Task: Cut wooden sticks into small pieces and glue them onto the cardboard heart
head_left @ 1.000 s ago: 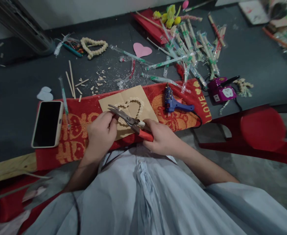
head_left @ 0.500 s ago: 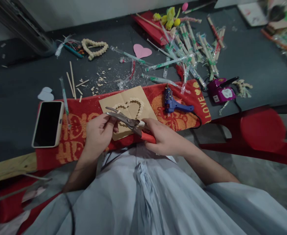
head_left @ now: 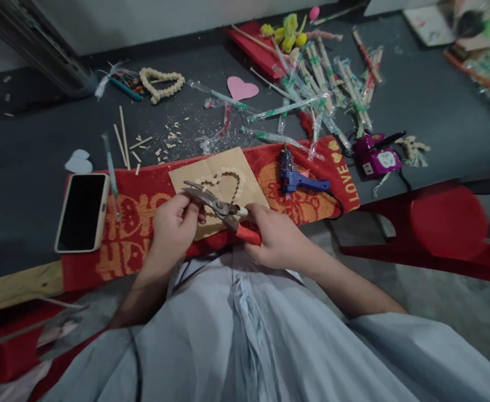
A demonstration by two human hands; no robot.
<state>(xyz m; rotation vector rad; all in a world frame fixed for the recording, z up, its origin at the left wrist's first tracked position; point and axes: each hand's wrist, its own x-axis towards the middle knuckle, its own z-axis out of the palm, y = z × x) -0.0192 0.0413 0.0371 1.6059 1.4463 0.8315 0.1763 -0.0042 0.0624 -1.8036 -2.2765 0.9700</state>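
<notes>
My right hand point(head_left: 276, 235) is closed around the handles of a pair of pruning shears point(head_left: 220, 207), one grip red and the other whitish. The blades point left, over a heart outline of small pale pieces point(head_left: 239, 181) on a folded tan sheet point(head_left: 186, 173). My left hand point(head_left: 178, 223) is pinched beside the blade tips; what its fingers hold, if anything, is hidden. Under the sheet lies a red towel point(head_left: 136, 184) with orange lettering. A blue glue gun point(head_left: 295, 177) rests on the towel to the right.
A phone point(head_left: 82, 212) lies on the left. Beyond the towel are cut sticks point(head_left: 121, 137), a beaded-looking heart frame point(head_left: 161, 84), a pink paper heart point(head_left: 242, 88) and several wrapped sticks point(head_left: 287, 109). A purple box-like device point(head_left: 376, 156) stands right, near a red stool point(head_left: 448, 223).
The shears have shifted slightly left and tilted a little, with my right hand following. My left hand has moved slightly right, closer under the blades.
</notes>
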